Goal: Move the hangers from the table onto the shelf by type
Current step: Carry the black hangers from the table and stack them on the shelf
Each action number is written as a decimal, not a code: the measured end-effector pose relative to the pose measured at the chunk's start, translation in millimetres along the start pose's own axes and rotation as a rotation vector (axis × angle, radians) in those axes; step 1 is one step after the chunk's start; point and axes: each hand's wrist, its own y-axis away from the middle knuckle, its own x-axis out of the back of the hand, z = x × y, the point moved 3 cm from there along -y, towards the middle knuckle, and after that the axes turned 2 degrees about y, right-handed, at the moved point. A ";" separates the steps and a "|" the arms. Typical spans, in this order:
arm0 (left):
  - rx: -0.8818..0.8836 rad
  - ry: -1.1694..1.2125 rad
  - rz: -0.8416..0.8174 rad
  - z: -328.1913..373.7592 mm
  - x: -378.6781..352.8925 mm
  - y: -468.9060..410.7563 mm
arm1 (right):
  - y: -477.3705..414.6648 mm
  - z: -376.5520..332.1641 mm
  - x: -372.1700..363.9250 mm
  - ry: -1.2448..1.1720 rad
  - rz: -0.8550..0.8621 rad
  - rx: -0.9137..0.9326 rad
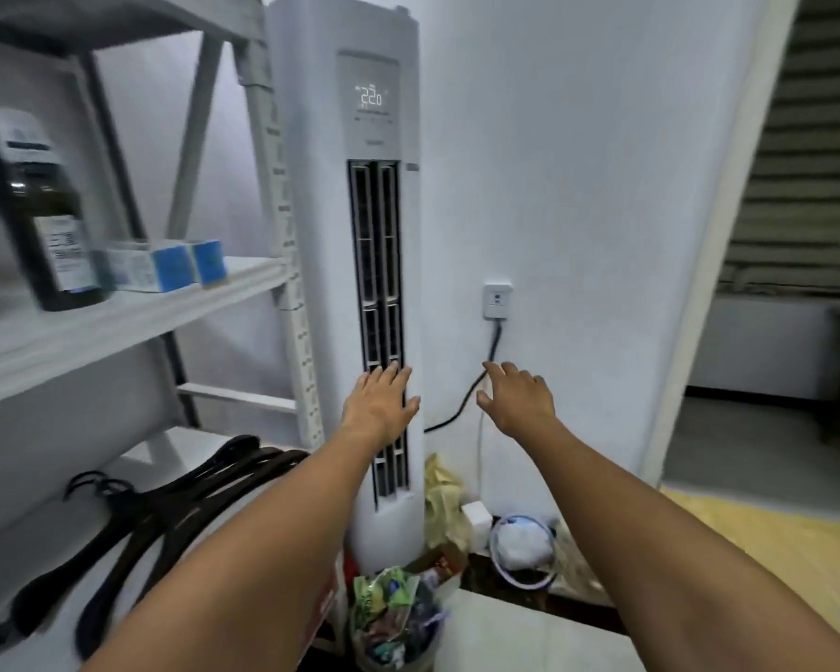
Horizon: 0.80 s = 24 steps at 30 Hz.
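Several dark brown hangers (156,516) lie in a pile on the lower board of the white shelf (132,312) at the lower left. Both my arms are stretched forward, away from the pile. My left hand (379,400) is flat and open in front of the tall air conditioner, holding nothing. My right hand (517,397) is open with fingers spread, in front of the wall below the socket, also holding nothing. No table is in view.
A tall white air conditioner (350,235) stands beside the shelf. A dark bottle (44,211) and small blue-and-white boxes (166,264) sit on the middle board. A wall socket (497,300) with a black cable, a bin of rubbish (398,618) and a white bag (524,545) are on the floor side.
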 end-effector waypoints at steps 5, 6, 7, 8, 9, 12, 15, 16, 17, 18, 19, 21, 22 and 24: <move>-0.140 0.029 -0.023 67.4 -22.1 -39.2 | 3.2 76.8 -2.9 0.057 -0.013 -0.135; -0.164 0.032 -0.028 81.2 -27.2 -46.4 | 3.1 91.1 -3.6 0.062 -0.015 -0.157; -0.182 0.032 -0.035 92.8 -31.0 -52.3 | 2.6 103.0 -4.4 0.065 -0.015 -0.176; -0.202 0.032 -0.048 106.2 -35.3 -59.3 | 1.4 116.9 -5.2 0.069 -0.015 -0.198; -0.221 0.033 -0.064 118.3 -39.5 -66.3 | 0.3 129.8 -5.5 0.067 -0.018 -0.221; -0.275 0.017 -0.089 151.1 -48.1 -86.2 | -2.6 166.6 -7.7 0.062 -0.013 -0.294; -0.337 0.003 -0.105 188.5 -55.5 -109.6 | -2.0 205.5 -10.4 0.053 -0.010 -0.367; -0.360 0.000 -0.107 203.4 -58.7 -116.1 | 0.2 219.5 -11.5 0.054 -0.007 -0.391; -0.383 0.003 -0.105 217.1 -62.0 -121.0 | 2.9 231.9 -12.8 0.055 -0.004 -0.412; -0.417 0.010 -0.105 236.4 -67.0 -126.1 | 7.6 248.4 -13.9 0.052 0.000 -0.443; -0.454 0.018 -0.109 256.1 -72.9 -130.1 | 13.3 264.1 -14.7 0.044 -0.002 -0.478; -0.538 0.032 -0.132 302.9 -87.4 -131.6 | 30.5 298.8 -16.7 0.028 -0.005 -0.550; -0.579 0.036 -0.138 324.6 -93.6 -129.9 | 39.7 314.2 -18.4 0.024 -0.005 -0.582; -0.681 0.043 -0.145 374.5 -107.3 -124.6 | 63.4 349.5 -20.9 0.036 -0.006 -0.657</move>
